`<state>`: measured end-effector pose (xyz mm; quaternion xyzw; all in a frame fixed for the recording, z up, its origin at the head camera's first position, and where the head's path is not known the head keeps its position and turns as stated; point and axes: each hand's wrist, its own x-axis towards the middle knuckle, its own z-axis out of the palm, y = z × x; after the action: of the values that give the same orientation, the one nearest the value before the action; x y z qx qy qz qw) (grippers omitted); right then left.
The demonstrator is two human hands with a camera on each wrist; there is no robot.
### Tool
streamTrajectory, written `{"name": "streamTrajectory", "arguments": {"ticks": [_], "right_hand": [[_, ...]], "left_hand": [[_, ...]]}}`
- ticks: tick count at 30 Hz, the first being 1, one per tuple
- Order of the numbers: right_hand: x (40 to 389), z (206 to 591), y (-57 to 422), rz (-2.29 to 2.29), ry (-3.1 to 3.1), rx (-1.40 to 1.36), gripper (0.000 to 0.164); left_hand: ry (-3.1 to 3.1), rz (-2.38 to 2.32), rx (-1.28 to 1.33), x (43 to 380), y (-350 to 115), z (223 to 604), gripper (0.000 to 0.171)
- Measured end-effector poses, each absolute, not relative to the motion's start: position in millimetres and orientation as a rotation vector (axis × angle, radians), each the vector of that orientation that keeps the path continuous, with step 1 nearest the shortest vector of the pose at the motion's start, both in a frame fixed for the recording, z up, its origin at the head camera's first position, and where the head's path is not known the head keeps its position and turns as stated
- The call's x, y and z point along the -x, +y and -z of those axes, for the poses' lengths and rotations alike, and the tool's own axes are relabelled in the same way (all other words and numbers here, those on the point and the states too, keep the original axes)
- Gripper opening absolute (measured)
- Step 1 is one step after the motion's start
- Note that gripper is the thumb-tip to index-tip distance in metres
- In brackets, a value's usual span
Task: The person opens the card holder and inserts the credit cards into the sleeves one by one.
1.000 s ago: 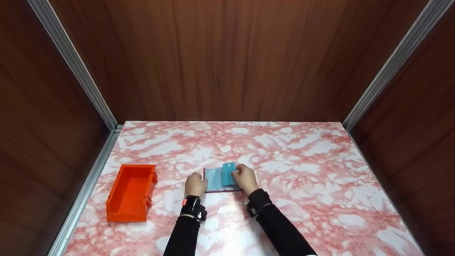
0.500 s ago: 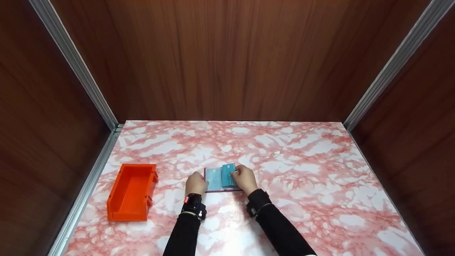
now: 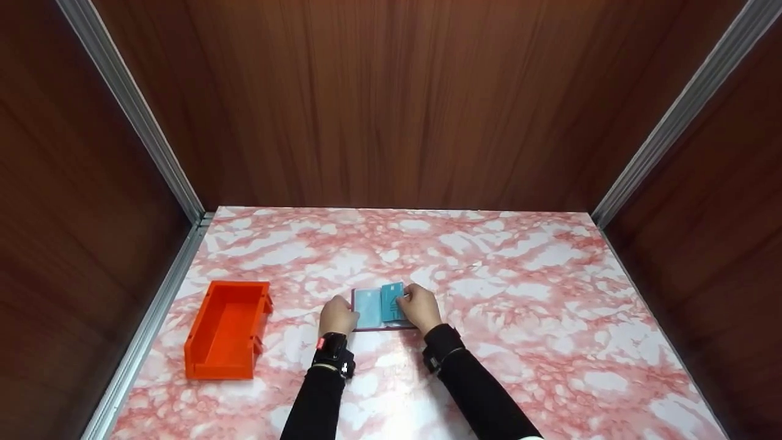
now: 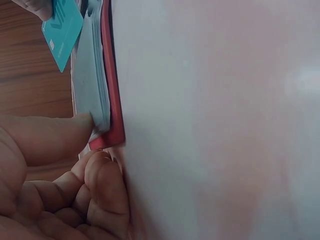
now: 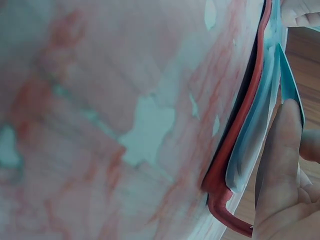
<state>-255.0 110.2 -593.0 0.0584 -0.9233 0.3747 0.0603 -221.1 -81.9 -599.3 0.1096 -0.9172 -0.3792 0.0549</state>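
Note:
A red-covered card holder [image 3: 368, 308] with clear sleeves lies spread open on the table, its sleeve pages [image 4: 91, 85] stacked thick. My left hand [image 3: 336, 316] grips its left edge. In the left wrist view the thumb [image 4: 60, 135] presses on the sleeves, with curled fingers [image 4: 106, 182] against the red cover's corner. My right hand [image 3: 421, 307] pinches a teal card [image 3: 392, 300] over the right-hand page. The card stands tilted from the sleeves in the right wrist view, between thumb and fingers [image 5: 286, 150]. Whether its lower edge is inside a sleeve, I cannot tell.
An orange open-front bin [image 3: 226, 333] stands on the table left of my left hand. The pink-and-white marbled table [image 3: 519, 293] is bounded by brown wood-grain panels [image 3: 391, 104] at the back and both sides, with metal rails in the corners.
The teal card has come slightly down toward me over the right-hand page, still pinched by my right hand. My left hand keeps its grip on the card holder, almost unmoved.

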Motion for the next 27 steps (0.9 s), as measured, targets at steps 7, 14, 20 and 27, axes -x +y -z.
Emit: {"name": "streamTrajectory", "arguments": {"ticks": [7, 14, 20, 27], "right_hand": [[253.9, 595.9, 106.5, -1.100, -2.821, -0.194, 0.017], [251.8, 594.4, 101.5, -1.124, -2.823, -0.211, 0.015], [249.5, 592.4, 98.4, -1.097, -2.831, -0.257, 0.016], [248.0, 589.4, 95.2, -1.053, -2.877, -0.264, 0.017]], "left_hand": [[-2.787, 1.159, -0.369, 221.6, -80.8, 598.4, 0.019], [-2.783, 1.149, -0.361, 222.6, -81.7, 600.2, 0.018], [-2.790, 1.157, -0.342, 220.5, -82.1, 597.4, 0.019], [-2.799, 1.155, -0.352, 220.0, -81.7, 596.2, 0.018]]}}
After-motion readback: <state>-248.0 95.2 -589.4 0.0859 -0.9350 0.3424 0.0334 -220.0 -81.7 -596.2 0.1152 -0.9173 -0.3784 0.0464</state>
